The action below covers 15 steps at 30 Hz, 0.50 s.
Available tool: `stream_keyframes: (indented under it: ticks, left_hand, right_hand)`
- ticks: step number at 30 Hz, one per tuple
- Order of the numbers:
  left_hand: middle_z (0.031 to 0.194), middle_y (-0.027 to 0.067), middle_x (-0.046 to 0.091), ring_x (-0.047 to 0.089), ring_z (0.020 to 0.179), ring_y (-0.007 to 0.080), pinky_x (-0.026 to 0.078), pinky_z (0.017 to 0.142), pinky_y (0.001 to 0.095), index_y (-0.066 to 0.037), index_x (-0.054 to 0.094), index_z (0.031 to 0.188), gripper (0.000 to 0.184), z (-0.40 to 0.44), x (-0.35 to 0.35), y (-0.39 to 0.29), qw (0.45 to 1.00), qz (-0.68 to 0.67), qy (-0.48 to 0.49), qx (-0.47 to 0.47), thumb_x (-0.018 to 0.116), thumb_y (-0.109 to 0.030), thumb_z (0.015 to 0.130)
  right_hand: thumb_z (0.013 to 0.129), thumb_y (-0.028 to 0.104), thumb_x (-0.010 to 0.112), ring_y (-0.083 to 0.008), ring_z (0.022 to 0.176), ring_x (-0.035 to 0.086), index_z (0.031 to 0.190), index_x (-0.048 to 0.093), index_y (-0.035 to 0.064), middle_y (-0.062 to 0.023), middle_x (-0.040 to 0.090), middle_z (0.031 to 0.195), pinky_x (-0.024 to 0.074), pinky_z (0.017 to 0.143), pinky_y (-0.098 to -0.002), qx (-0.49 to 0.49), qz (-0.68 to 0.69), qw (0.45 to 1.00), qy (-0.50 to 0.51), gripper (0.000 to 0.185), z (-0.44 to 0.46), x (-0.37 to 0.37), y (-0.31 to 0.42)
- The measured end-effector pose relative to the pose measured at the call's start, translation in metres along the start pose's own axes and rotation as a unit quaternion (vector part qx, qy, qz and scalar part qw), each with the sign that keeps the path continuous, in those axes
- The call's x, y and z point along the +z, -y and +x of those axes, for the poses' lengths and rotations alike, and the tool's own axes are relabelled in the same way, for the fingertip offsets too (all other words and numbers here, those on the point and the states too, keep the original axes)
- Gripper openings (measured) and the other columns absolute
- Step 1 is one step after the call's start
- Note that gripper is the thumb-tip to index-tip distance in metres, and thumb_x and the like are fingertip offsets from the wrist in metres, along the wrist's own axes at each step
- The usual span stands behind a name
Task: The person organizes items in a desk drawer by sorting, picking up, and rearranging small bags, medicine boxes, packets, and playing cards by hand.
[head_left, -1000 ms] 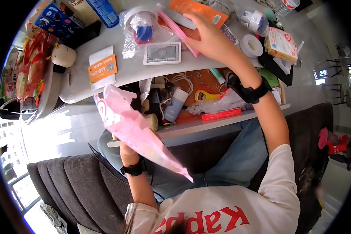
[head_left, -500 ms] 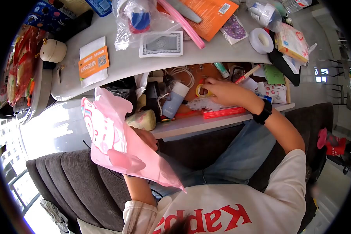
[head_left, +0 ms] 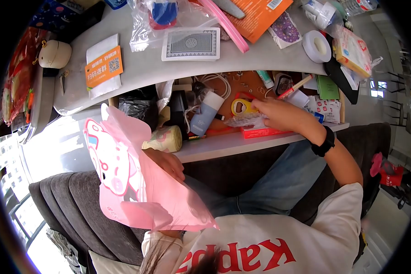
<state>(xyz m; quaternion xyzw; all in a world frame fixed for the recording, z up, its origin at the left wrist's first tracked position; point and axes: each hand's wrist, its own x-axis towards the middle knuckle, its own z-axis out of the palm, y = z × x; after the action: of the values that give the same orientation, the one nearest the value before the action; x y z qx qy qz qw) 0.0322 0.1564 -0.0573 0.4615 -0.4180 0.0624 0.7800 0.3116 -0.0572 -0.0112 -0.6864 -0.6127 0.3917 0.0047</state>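
My left hand is closed on a pink plastic bag with a cartoon face; the bag covers part of the hand. Over the open drawer, my right hand has its fingers curled onto a crumpled clear plastic bag. Beside those fingertips lies a yellow bottle opener. Just below the hand is a long red box. A blue-grey sunscreen bottle leans in the drawer, left of the opener. A pale yellow-green roll sits near my left hand.
The drawer also holds a black plastic bag, white cables and a green card. On the desk above are a card deck, a tape roll and an orange leaflet. A dark sofa surrounds me.
My right hand has moved right, off the yellow bottle opener, which now shows more fully. The pink bag has shifted lower and left, and more of my left hand shows.
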Motion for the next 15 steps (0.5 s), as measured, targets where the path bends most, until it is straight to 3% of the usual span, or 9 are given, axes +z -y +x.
stream_keyframes:
  ticks: [1, 4, 7, 10, 13, 15]
  left_hand:
    - [0.093, 0.0220, 0.064, 0.059, 0.090, 0.0351, 0.041, 0.078, 0.0441, -0.006, 0.049, 0.107, 0.038, 0.002, 0.002, -0.001, 1.000, 0.002, -0.016, 0.001, 0.063, -0.031, 0.083]
    - [0.092, 0.0218, 0.064, 0.059, 0.089, 0.0345, 0.042, 0.078, 0.0434, -0.006, 0.050, 0.105, 0.036, 0.002, 0.013, -0.002, 0.996, -0.005, -0.089, 0.004, 0.063, -0.030, 0.082]
    - [0.093, 0.0213, 0.064, 0.059, 0.089, 0.0339, 0.042, 0.079, 0.0431, -0.006, 0.053, 0.100, 0.031, -0.001, 0.012, -0.003, 0.995, -0.017, -0.095, -0.003, 0.063, -0.030, 0.082]
    - [0.095, 0.0207, 0.064, 0.059, 0.090, 0.0337, 0.042, 0.079, 0.0430, -0.006, 0.057, 0.094, 0.027, 0.002, 0.007, -0.005, 0.997, -0.013, -0.072, -0.014, 0.063, -0.030, 0.082]
    - [0.098, 0.0199, 0.063, 0.059, 0.091, 0.0337, 0.042, 0.079, 0.0431, -0.006, 0.059, 0.092, 0.027, -0.002, 0.013, -0.004, 0.996, 0.004, -0.089, -0.014, 0.064, -0.030, 0.081]
    - [0.100, 0.0195, 0.063, 0.059, 0.091, 0.0336, 0.042, 0.079, 0.0431, -0.005, 0.060, 0.092, 0.027, -0.004, 0.013, -0.003, 0.996, 0.000, -0.093, -0.014, 0.065, -0.030, 0.080]
  right_hand:
    - [0.070, 0.002, 0.056, -0.0366, 0.088, 0.057, 0.089, 0.055, -0.0031, -0.0205, 0.059, 0.091, 0.0454, 0.077, -0.0419, -0.057, -0.033, 0.997, -0.036, 0.020, 0.000, 0.007, -0.007]
    - [0.070, 0.003, 0.055, -0.0374, 0.083, 0.060, 0.089, 0.056, -0.0022, -0.0205, 0.061, 0.086, 0.0471, 0.072, -0.0433, -0.084, -0.060, 0.992, -0.077, 0.020, 0.001, 0.019, -0.014]
    - [0.073, 0.005, 0.054, -0.0379, 0.075, 0.061, 0.089, 0.056, -0.0021, -0.0197, 0.062, 0.078, 0.0481, 0.067, -0.0443, -0.030, -0.067, 0.997, -0.036, 0.018, -0.001, 0.015, -0.006]
    - [0.076, 0.004, 0.052, -0.0367, 0.078, 0.058, 0.086, 0.054, -0.0001, -0.0185, 0.060, 0.080, 0.0461, 0.068, -0.0432, 0.057, -0.072, 0.996, -0.014, 0.011, -0.004, -0.003, 0.010]
    - [0.077, 0.003, 0.052, -0.0368, 0.079, 0.058, 0.090, 0.052, -0.0001, -0.0196, 0.059, 0.083, 0.0453, 0.066, -0.0401, 0.051, 0.030, 0.991, -0.119, 0.013, -0.013, -0.022, 0.002]
    - [0.079, 0.003, 0.051, -0.0362, 0.076, 0.058, 0.095, 0.052, 0.0014, -0.0197, 0.059, 0.081, 0.0446, 0.065, -0.0398, -0.002, 0.071, 0.977, -0.201, 0.016, -0.028, -0.041, 0.005]
